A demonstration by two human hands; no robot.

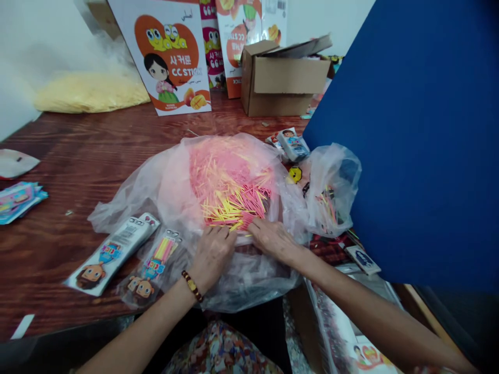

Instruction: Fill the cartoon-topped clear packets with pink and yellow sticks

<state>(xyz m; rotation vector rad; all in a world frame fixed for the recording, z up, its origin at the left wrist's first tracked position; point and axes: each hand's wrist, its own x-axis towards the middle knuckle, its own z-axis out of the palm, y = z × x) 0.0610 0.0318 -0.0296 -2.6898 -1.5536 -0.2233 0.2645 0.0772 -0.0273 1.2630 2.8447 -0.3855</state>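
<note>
A large clear plastic bag [171, 166] lies open on the table, full of thin pink and yellow sticks [234, 205]. At its near edge my left hand [216, 252], with a beaded bracelet on the wrist, has its fingers bent over the film against the sticks. My right hand [273, 238] is just to the right, its fingers curled at the same edge, touching pink sticks. Whether the fingertips grip film or sticks is hidden. Left of my left hand lie a clear pouch [156, 265] with a few sticks in it and a stack of printed pouches [113, 254].
A smaller clear bag [335, 192] stands right of the big one, beside packed pouches [293, 144]. A blue panel [409, 145] borders the right side. Printed boxes [171, 57], a brown carton [288, 78] and a yellow bag [89, 92] line the back. More packets [19, 200] lie far left.
</note>
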